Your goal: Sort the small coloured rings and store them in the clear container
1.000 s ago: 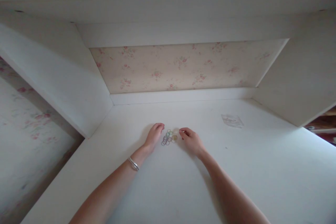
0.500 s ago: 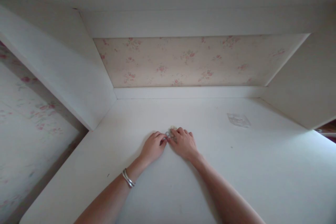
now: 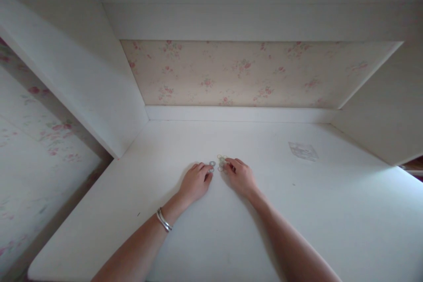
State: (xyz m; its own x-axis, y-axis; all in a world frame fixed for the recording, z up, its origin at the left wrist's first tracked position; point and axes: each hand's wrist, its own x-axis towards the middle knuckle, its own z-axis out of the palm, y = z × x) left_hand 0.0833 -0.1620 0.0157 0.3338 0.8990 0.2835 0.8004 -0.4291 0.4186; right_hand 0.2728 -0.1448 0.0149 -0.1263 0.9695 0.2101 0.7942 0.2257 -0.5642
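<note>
On the white desktop, my left hand (image 3: 194, 181) lies palm down with its index fingertip against small grey rings (image 3: 212, 163). The thumb is a little apart from that finger, and nothing shows between them. A loose cluster of thin pale-yellow and clear rings (image 3: 220, 157) lies just right of the grey ones. At the right side of this cluster is my right hand (image 3: 240, 177), its thumb and index finger curled together at the rings. What sits between those fingertips is hidden. The material of the rings is too small to make out.
A crumpled clear plastic bag (image 3: 303, 151) lies at the back right of the white desktop (image 3: 185, 246). White side panels (image 3: 76, 61) and a shelf overhead (image 3: 231, 22) frame the desk. Flowered wallpaper (image 3: 211, 70) covers the back. A small dark speck (image 3: 139, 214) lies at left.
My right hand has moved right, away from my left hand, uncovering more of the rings. The grey rings now lie apart from the paler cluster. The camera view has shifted slightly.
</note>
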